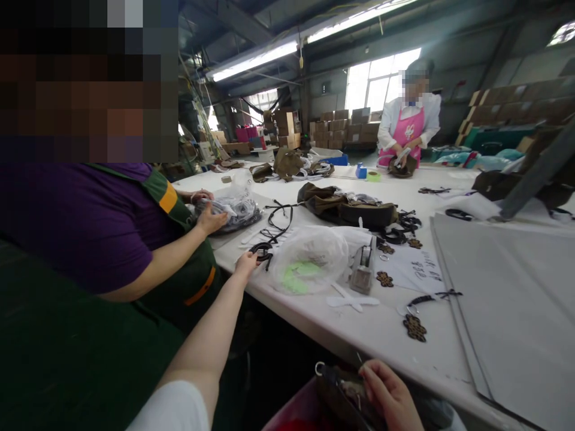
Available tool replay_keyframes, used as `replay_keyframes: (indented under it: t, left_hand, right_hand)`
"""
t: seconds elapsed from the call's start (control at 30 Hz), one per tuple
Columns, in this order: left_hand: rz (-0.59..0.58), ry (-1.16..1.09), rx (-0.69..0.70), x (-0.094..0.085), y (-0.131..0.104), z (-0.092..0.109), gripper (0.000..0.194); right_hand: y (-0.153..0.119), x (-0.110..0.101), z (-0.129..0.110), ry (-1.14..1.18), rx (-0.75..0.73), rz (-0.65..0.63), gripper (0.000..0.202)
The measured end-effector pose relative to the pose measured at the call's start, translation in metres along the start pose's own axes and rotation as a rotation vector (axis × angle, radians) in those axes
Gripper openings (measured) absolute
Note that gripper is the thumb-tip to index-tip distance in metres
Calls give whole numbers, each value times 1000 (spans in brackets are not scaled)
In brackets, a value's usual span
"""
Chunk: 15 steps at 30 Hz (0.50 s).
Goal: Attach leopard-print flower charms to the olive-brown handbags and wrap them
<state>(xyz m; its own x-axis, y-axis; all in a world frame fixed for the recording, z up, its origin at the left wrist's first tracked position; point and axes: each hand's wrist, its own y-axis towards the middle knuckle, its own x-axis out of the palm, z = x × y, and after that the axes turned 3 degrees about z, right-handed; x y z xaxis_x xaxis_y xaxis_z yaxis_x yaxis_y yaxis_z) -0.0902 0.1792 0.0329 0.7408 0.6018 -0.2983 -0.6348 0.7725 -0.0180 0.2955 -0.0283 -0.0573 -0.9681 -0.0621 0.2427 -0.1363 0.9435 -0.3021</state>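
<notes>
My left hand [246,264] reaches out to the table's near edge, its fingers closed on a coiled black strap [263,248]. A thin black cord [283,222] runs on from the coil across the tabletop. At the bottom, below the table edge, my right hand [390,392] is closed in a pinch at the opening of a dark brown bag [344,389]. A metal ring [319,369] sits at that bag's corner. Something thin and pale sticks up by my right fingertips, too small to name. The bag's lower part is out of view.
On the white table [309,320] lie a clear plastic bag [309,257], a tape dispenser [363,266], leopard-print flower tags [414,328] and a brown bag [345,206]. A co-worker in purple [112,227] handles a wrapped bundle at left. Another person [408,123] works across the table.
</notes>
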Motion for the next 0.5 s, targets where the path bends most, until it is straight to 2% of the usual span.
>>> replay_keyframes:
  t: [0.1, 0.2, 0.27, 0.33, 0.5]
  left_hand:
    - [59, 96, 91, 10, -30, -15, 16]
    - [10, 145, 213, 28, -78, -21, 18]
    - [-101, 146, 318, 43, -109, -19, 18]
    - [-271, 109, 450, 60, -135, -11, 17]
    - [-591, -57, 602, 124, -177, 36, 12]
  right_hand:
    - [-2, 5, -7, -17, -32, 44, 53]
    - [-2, 11, -14, -26, -71, 60, 53]
    - [1, 13, -16, -14, -90, 63, 51]
    - [4, 13, -17, 9, -105, 74, 48]
    - [6, 11, -11, 59, -130, 94, 41]
